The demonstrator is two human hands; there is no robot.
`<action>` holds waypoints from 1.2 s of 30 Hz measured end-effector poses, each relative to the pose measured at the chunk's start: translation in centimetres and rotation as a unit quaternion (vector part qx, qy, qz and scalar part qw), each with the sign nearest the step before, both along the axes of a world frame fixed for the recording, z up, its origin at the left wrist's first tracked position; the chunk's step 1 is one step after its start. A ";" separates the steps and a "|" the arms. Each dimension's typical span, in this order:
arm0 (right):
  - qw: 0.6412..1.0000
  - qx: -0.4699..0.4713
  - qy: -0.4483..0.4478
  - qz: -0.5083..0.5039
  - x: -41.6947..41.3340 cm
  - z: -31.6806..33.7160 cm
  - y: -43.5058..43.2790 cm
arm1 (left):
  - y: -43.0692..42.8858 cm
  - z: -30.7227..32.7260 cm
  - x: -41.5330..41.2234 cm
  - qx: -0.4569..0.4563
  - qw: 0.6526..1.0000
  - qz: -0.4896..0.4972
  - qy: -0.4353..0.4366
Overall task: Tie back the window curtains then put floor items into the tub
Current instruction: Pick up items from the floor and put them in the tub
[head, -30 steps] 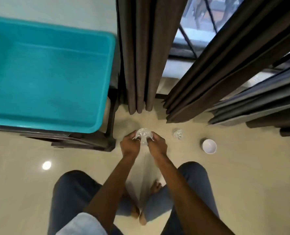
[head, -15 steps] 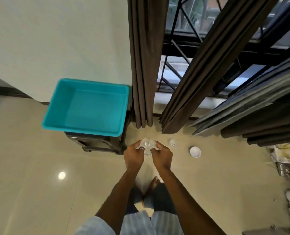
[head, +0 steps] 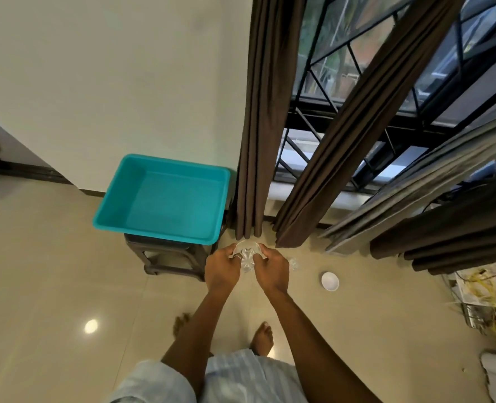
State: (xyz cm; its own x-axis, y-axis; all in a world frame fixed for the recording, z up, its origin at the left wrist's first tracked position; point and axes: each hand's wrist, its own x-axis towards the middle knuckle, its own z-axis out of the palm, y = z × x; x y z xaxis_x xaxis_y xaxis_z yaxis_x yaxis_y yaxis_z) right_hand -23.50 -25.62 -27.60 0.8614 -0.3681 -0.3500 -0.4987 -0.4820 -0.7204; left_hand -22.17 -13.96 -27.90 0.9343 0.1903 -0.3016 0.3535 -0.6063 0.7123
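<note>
Compared with a second ago, the view sits much higher: the bent knees in blue trousers are gone from the bottom of the picture, the person now stands, and the tub (head: 116, 199), which filled the upper left corner then, looks smaller and lies further off near the wall. The grip on the clear glass (head: 247, 253) is unchanged through all three moments, and the second clear glass (head: 293, 263) and the white bowl (head: 330, 281) lie on the floor (head: 66, 286) in the same places as before. Counted: one teal tub with nothing in it, one dark stool (head: 168, 257) under it, two clear glass pieces, one white bowl, two hands and two bare feet. Two brown curtains (head: 255, 141) hang nearest in front of the window (head: 328, 68), with further folds to the right that cannot be counted. Both arms reach forward and down, their wrists close together, just off the tub's near right corner and above the floor. The left hand (head: 222, 269) holds the glass from its left side and the right hand (head: 270, 270) from its right, the fingers (head: 258, 254) of each curled round its rim, so the glass is pinched between the two hands and touches nothing else. The second glass lies just right of the right hand, the bowl further right again.
</note>
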 end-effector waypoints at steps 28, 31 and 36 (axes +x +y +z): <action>0.997 -0.024 0.003 0.076 11.4 1.3 23.4 | 25.6 0.4 12.2 0.140 0.982 -0.129 -0.004; 0.998 0.005 0.006 0.066 14.3 1.6 22.9 | 25.3 1.3 14.5 0.165 0.979 -0.120 -0.014; 0.995 0.027 -0.006 0.095 17.8 1.2 24.4 | 26.5 1.7 17.0 0.176 0.980 -0.091 -0.013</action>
State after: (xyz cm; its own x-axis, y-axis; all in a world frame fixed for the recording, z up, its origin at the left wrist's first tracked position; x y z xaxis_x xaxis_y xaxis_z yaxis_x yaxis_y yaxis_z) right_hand -5.71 -1.22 -26.41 0.9175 -0.1800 -0.3547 -0.3944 -0.5274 -0.7525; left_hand -5.19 12.59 -26.24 0.9691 0.1085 -0.2217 0.2012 -0.8676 0.4548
